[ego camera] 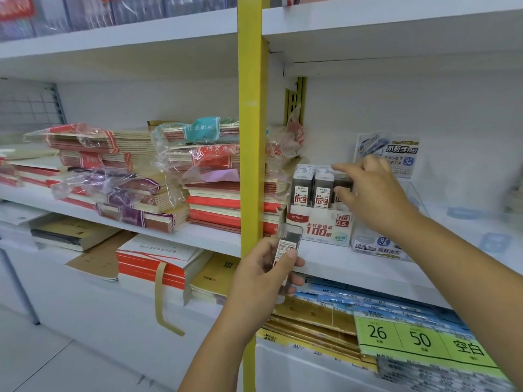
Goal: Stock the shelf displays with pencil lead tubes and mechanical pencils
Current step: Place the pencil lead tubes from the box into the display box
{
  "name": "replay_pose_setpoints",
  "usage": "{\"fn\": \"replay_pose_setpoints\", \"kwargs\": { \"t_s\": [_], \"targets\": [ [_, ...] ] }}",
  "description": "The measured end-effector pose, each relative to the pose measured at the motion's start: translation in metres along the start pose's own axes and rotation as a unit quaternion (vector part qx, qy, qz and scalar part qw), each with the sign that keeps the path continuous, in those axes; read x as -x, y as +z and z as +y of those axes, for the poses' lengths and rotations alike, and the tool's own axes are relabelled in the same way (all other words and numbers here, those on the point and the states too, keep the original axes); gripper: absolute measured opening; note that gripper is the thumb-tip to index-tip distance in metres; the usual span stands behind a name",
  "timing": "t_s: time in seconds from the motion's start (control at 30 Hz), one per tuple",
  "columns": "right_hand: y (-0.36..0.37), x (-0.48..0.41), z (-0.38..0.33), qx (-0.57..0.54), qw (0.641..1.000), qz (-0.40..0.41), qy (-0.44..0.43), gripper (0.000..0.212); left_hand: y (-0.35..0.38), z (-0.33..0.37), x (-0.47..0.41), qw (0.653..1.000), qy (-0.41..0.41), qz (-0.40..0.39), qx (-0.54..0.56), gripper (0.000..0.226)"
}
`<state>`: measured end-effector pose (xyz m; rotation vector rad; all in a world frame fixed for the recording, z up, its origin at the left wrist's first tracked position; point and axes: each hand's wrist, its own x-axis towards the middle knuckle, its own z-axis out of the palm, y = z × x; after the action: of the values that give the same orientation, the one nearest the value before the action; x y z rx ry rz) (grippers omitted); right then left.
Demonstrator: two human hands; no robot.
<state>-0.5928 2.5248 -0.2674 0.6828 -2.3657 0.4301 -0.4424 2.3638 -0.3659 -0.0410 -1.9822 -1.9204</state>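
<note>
Pinching tube (342, 181) in right hand (370, 193) at 3 o'clock slot of box (319, 229); gripping spares (289, 244) in left hand (261, 275), 7 o'clock. Risking toppled neighbours (312, 188) if pushed crooked.

Left hand (263, 268) low and gripping, right hand (370, 190) outstretched (pinching)

- Bright, even, cool-white indoor light from above; no hard highlights.
- Soft shadow beneath the upper shelf board (396, 60) and beside the yellow post (250, 137).
- Glints on the crinkled plastic wrap (175, 154).
- Slight motion smear on the right hand (373, 193) and on the pencil lead tube (288, 244) in the left hand (261, 274).
- Wide-angle bowing of shelf lines toward the edges; corners soft, upper left hazy.
</note>
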Motion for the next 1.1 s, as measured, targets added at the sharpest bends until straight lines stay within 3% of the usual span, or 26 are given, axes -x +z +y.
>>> {"fn": "replay_pose_setpoints", "kwargs": {
  "t_s": [0.1, 0.23, 0.37, 0.6, 0.67, 0.83, 0.9, 1.0, 1.1],
  "targets": [
    [-0.014, 0.028, -0.010, -0.121, 0.991, 0.053, -0.016, 0.033, 0.003, 0.002, 0.002, 1.000, 0.002, -0.010, -0.002, 0.013],
    [-0.020, 0.069, -0.033, -0.343, 0.932, -0.107, -0.050, 0.026, 0.009, 0.004, 0.003, 0.999, 0.003, -0.037, -0.014, 0.011],
    [-0.013, 0.081, -0.031, -0.340, 0.921, -0.179, -0.060, 0.028, 0.013, 0.005, 0.004, 0.998, -0.015, -0.057, -0.012, 0.012],
    [-0.024, 0.082, -0.007, -0.445, 0.889, -0.107, 0.015, 0.024, 0.010, 0.003, 0.002, 1.000, -0.014, -0.005, 0.003, 0.019],
    [-0.030, 0.082, 0.001, -0.457, 0.881, -0.118, 0.027, 0.023, 0.007, 0.002, 0.001, 0.999, -0.009, 0.021, 0.032, 0.019],
    [-0.031, 0.092, 0.006, -0.307, 0.924, -0.228, -0.024, 0.025, 0.010, 0.007, -0.001, 0.999, 0.004, 0.011, 0.046, 0.023],
    [-0.031, 0.092, 0.001, -0.294, 0.931, -0.213, -0.028, 0.020, 0.010, 0.011, -0.004, 1.000, 0.020, 0.002, 0.007, 0.022],
    [-0.028, 0.089, -0.008, -0.316, 0.934, -0.163, -0.048, 0.040, 0.011, 0.022, -0.011, 0.997, 0.058, -0.013, -0.040, 0.027],
    [-0.023, 0.085, -0.016, -0.318, 0.930, -0.164, -0.085, 0.064, 0.015, 0.027, -0.023, 0.993, 0.097, -0.003, -0.071, 0.031]
  ]
}}
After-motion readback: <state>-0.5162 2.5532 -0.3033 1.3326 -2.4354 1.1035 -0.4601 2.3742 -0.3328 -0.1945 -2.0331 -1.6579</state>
